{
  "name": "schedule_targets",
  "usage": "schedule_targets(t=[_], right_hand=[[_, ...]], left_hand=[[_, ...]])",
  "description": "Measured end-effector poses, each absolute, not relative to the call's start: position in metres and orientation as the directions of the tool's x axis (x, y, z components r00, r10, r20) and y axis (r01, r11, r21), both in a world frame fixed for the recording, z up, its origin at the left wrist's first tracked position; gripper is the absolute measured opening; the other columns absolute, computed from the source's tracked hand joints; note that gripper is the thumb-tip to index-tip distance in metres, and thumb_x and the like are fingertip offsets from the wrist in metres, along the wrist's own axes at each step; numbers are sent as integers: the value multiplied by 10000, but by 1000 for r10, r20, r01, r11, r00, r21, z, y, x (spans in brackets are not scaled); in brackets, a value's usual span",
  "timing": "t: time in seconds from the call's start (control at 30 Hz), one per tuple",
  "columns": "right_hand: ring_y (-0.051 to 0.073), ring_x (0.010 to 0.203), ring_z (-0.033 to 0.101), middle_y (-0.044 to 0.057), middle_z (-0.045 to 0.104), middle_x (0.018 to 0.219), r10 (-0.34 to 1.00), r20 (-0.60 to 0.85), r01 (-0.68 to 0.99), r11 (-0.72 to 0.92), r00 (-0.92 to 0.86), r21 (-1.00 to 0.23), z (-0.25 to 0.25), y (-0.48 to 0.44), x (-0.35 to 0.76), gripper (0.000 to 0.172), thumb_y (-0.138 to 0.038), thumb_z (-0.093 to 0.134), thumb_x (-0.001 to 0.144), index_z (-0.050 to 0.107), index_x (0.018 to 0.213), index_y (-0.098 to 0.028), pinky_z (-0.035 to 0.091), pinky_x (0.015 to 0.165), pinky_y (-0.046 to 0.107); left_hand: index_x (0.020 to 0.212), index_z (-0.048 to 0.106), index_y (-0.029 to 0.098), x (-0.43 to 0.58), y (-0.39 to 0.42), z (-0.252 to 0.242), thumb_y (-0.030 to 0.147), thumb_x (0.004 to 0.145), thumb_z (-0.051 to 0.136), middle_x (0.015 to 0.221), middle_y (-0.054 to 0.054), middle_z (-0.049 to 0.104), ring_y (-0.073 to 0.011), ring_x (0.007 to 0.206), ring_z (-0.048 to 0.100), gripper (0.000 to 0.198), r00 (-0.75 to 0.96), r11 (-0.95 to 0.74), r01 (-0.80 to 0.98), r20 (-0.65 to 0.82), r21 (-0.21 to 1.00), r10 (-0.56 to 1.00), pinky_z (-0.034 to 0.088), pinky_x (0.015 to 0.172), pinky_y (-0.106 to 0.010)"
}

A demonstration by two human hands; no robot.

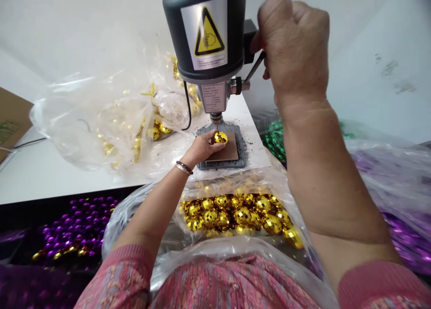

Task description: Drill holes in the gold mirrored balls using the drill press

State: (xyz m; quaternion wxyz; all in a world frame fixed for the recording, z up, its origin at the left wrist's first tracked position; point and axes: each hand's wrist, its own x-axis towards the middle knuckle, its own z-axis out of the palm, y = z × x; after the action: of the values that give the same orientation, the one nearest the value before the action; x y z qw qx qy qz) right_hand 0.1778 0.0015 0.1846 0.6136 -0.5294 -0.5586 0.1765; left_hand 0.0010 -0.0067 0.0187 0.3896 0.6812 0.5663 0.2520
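Note:
Between the thumb and fingers of my left hand (pixel 201 147) is a gold mirrored ball (pixel 221 138), held on a brown board (pixel 225 153) over the grey base (pixel 241 163) of a drill press (pixel 212 35). The drill bit (pixel 217 126) points down at the top of the ball; I cannot tell whether it touches or has entered it. High on the right, my right hand (pixel 296 48) is closed round the feed lever (pixel 254 68) of the press. Its fingertips are partly hidden behind the fist.
A plastic bag of gold balls (pixel 242 215) lies open in front of me. Clear bags (pixel 101 116) with gold balls cover the white table's left. Small purple balls (pixel 81 228) fill a dark container below. Green (pixel 274 140) and purple shiny pieces (pixel 407 241) lie right; a carton (pixel 15 120) stands left.

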Motion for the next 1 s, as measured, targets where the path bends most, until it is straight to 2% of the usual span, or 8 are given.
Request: schedule_targets(t=[0.13, 0.27, 0.47, 0.57, 0.77, 0.9, 1.0], right_hand=[[19, 580, 366, -41, 469, 623, 822, 505, 448, 359, 264, -819, 174, -17, 181, 306, -254, 475, 934, 539, 660, -132, 312, 604, 216], [40, 594, 374, -47, 428, 600, 792, 563, 488, 404, 237, -774, 150, -35, 184, 263, -231, 487, 919, 485, 664, -165, 337, 646, 240], [64, 586, 367, -38, 445, 590, 746, 610, 535, 411, 268, -738, 117, -43, 183, 233, -300, 550, 865, 476, 666, -205, 376, 645, 250], [81, 582, 406, -28, 457, 595, 703, 656, 573, 427, 275, -699, 106, -43, 181, 226, -336, 534, 878, 483, 687, -228, 413, 645, 262], [96, 655, 512, -11, 538, 687, 624, 733, 584, 500, 269, -640, 83, -41, 181, 264, -418, 485, 946, 540, 778, -223, 451, 708, 277], [97, 648, 518, -10, 529, 668, 572, 771, 599, 524, 279, -605, 73, -36, 182, 305, -462, 481, 959, 549, 787, -220, 452, 690, 270], [87, 642, 523, -8, 574, 687, 522, 802, 581, 571, 290, -581, 64, -32, 182, 329, -484, 484, 963, 573, 817, -203, 444, 672, 261]], left_hand=[[1278, 689, 141, 3, -7, 16, 287, 787, 768, 941, -30, 744, -162, 815, 633, 519, 187, -19, 541, -98, 841, 978, 472, 723, -217], [1352, 659, 137, 5, -8, 16, 269, 758, 803, 940, -29, 739, -177, 841, 650, 625, 124, 35, 568, -128, 822, 984, 489, 753, -230], [1322, 681, 130, 6, -10, 20, 247, 756, 814, 893, -32, 736, -182, 815, 651, 593, 125, 29, 564, -120, 825, 985, 501, 735, -235], [1301, 688, 125, 6, -11, 20, 242, 756, 814, 893, -30, 736, -181, 814, 652, 572, 141, 16, 555, -114, 832, 983, 497, 725, -230], [1293, 686, 136, 6, -11, 18, 254, 768, 798, 951, -26, 747, -182, 852, 657, 549, 154, 1, 563, -106, 827, 982, 506, 765, -237], [1336, 664, 134, 5, -11, 16, 270, 790, 784, 1015, -44, 758, -189, 895, 665, 575, 163, 0, 586, -118, 810, 980, 520, 831, -258], [1338, 665, 149, 4, -11, 14, 285, 787, 788, 1049, -46, 761, -194, 933, 668, 580, 160, -10, 591, -105, 807, 982, 524, 872, -269]])
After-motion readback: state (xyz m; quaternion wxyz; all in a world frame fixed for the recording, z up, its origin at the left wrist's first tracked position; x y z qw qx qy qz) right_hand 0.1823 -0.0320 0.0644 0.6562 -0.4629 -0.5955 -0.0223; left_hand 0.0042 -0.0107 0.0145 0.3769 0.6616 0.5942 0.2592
